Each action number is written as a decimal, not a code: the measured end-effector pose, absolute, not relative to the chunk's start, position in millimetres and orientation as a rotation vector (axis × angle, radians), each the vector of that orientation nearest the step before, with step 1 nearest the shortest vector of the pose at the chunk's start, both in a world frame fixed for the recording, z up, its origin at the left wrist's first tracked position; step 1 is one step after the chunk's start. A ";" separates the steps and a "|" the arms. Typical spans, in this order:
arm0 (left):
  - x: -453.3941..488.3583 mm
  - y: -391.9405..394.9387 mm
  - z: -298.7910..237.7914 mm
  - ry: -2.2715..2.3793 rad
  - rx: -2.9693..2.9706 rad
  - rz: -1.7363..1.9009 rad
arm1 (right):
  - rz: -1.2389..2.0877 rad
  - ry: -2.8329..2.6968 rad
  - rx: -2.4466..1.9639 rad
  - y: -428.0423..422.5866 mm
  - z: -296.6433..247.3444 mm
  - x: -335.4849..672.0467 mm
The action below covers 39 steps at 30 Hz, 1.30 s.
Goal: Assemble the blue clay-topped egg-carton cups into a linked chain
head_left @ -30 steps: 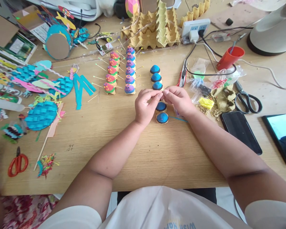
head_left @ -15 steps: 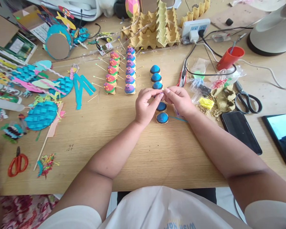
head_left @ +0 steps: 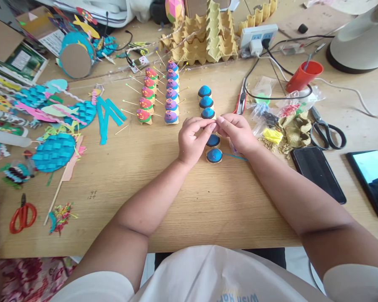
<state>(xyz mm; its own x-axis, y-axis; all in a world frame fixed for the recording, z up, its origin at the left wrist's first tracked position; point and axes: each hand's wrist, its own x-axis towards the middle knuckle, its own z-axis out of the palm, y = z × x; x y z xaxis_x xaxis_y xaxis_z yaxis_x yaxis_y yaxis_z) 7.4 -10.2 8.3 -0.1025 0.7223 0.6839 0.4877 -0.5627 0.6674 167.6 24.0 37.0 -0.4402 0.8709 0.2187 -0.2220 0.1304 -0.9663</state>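
Left hand (head_left: 192, 140) and right hand (head_left: 240, 132) meet over a row of blue-topped domes (head_left: 214, 155) on a wooden tabletop (head_left: 208, 209).
Both hands pinch, fingertips together or nearly so, a grip suited to fine work; whether anything tiny lies between them, I cannot tell. The domes, partly hidden by the hands, run toward the far edge, likely lined up for easy reach. Black scissors (head_left: 330, 137) and a yellow lump (head_left: 272, 136) lie toward the right edge, seemingly kept handy.

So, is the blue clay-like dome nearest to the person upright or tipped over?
Upright: the blue, dark-rimmed clay-like dome sits on the wooden table with its rounded top facing up and its rim below.
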 end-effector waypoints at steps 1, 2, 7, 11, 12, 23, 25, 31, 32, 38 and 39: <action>7.3 -9.8 8.1 1.357 1.963 1.731 | 1.484 -1.479 -0.669 24.0 36.8 167.8; 7.2 -9.5 7.9 1.360 1.964 1.734 | 1.484 -1.479 -0.670 24.0 36.7 167.9; 7.3 -8.7 7.6 1.313 1.944 1.793 | 1.478 -1.488 -0.669 24.1 36.7 168.2; 7.1 -10.2 7.6 1.306 1.877 1.769 | 1.441 -1.511 -0.677 24.6 36.8 168.7; 6.9 -10.7 7.5 1.303 1.849 1.763 | 1.430 -1.518 -0.676 24.7 36.9 168.8; 8.2 -9.1 6.5 1.282 1.898 1.793 | 1.409 -1.523 -0.690 26.6 36.5 168.0; 8.5 -9.4 7.4 1.301 1.919 1.786 | 1.413 -1.523 -0.691 26.7 36.2 168.2; 8.5 -10.2 8.7 1.260 1.958 1.823 | 1.442 -1.511 -0.687 25.0 36.6 168.0; 8.5 -10.0 8.5 1.254 1.957 1.832 | 1.453 -1.501 -0.682 24.8 36.8 168.0; 8.1 -9.0 7.8 1.263 1.971 1.840 | 1.511 -1.423 -0.657 24.0 36.3 167.3; 7.9 -9.2 8.1 1.273 1.970 1.828 | 1.514 -1.419 -0.658 24.0 36.0 167.1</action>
<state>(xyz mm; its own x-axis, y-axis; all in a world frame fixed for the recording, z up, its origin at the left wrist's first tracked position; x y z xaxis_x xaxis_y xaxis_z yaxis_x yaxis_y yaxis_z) 7.9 -9.2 8.1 -0.1145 0.6659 0.7372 0.4601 -0.6221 0.6334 167.1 24.0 36.0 -0.4261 0.8809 0.2061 -0.2623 0.0978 -0.9600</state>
